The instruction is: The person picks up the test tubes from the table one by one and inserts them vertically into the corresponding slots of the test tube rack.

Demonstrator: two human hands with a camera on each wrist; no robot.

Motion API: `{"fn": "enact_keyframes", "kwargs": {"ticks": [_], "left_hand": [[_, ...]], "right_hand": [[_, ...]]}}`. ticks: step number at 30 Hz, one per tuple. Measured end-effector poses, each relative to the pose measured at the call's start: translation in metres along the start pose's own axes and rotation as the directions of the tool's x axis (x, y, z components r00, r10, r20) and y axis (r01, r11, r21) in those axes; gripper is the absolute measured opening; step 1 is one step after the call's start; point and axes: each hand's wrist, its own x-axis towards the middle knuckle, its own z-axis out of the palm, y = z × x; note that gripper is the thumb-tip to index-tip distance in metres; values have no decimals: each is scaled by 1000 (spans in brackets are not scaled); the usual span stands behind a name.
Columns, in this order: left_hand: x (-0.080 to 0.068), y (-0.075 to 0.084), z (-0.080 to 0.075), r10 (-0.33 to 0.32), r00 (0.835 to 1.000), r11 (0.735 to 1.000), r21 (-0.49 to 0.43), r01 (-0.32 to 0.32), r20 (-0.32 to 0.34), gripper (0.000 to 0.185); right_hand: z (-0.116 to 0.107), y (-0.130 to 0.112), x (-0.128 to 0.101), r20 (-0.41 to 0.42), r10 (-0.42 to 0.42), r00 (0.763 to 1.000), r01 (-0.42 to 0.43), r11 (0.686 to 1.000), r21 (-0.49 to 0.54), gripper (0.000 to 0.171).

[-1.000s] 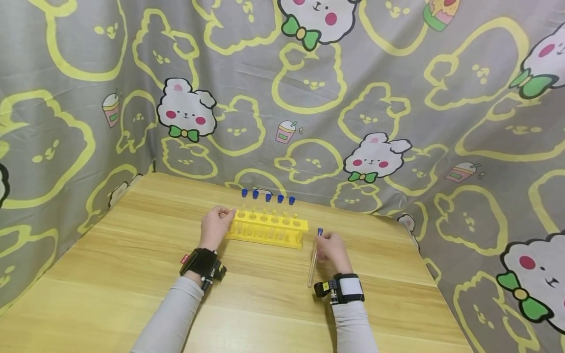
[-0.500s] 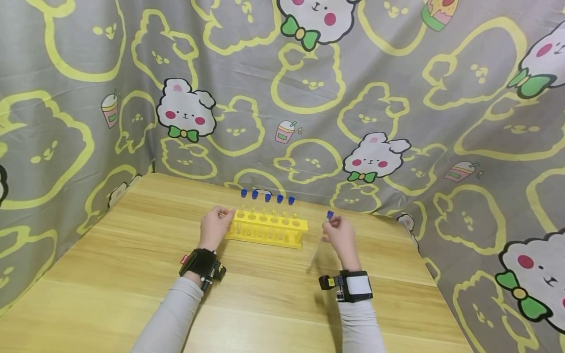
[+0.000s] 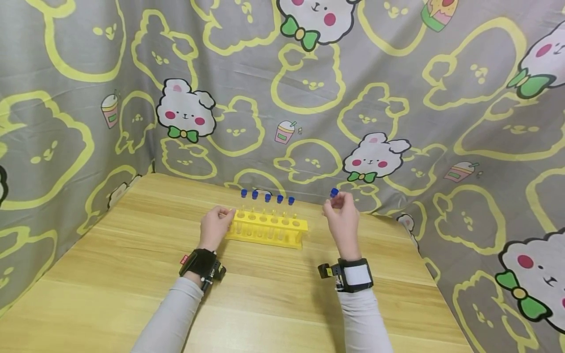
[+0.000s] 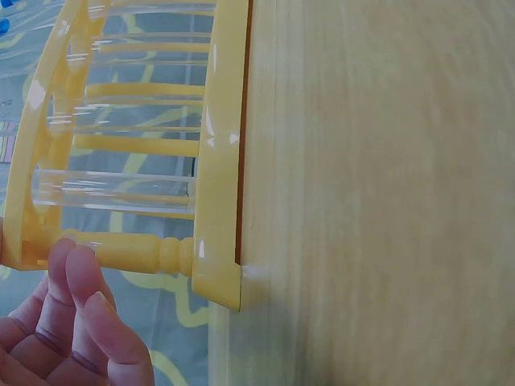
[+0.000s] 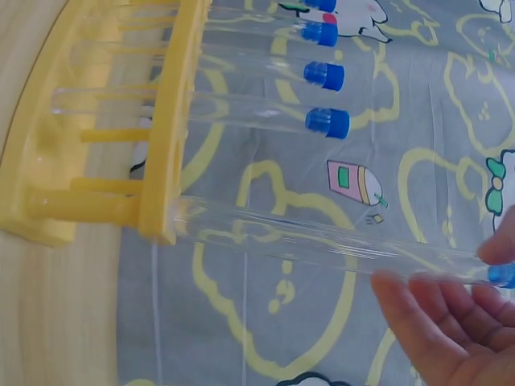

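Observation:
My left hand [image 3: 214,228] grips the left end of a yellow test tube rack [image 3: 265,240]; in the left wrist view its fingertips lie by the end post, under the top plate. Between thumb and fingers, my right hand [image 3: 343,219] pinches a clear glass test tube [image 5: 322,245] near its blue stopper [image 3: 334,192]. In the right wrist view the tube's rounded bottom overlaps the top plate at the rack's right end. Several other test tubes with blue stoppers [image 5: 327,123] stand upright in the rack. The rightmost hole [image 3: 296,223] has no tube standing in it.
The rack stands on a wooden table [image 3: 256,304], toward its back edge. Behind and at both sides hangs a grey curtain [image 3: 247,73] with yellow bear outlines and white rabbit faces. Each wrist wears a black strap with a small camera [image 3: 326,271].
My right hand has risen and moved away toward the curtain, lifting the test tube from low beside the rack to above its right end. The left hand and the rack have stayed in place.

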Motion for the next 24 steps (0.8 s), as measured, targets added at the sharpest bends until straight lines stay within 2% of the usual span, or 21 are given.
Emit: {"fn": "enact_keyframes", "kwargs": {"ticks": [4,8,12,19,24], "left_hand": [[0,0,0,0,1000,1000,1,0,-4,33],[0,-1,1,6,1000,1000,0,-6,-11,33],[0,-1,1,3,1000,1000,-3,-3,-6,34],[0,0,0,7,1000,1000,-4,-7,-2,33],[-2,2,-1,4,1000,1000,-4,-4,-8,33]], "right_hand": [[5,-5,2,-43,-51,998,52,999,14,23],[11,-8,1,-61,-71,996,75,996,57,23],[19,-7,-1,-66,-86,994,90,994,57,22],[31,1,-1,-20,-87,996,89,993,78,21],[41,10,-4,30,-89,996,88,995,50,19]]}}
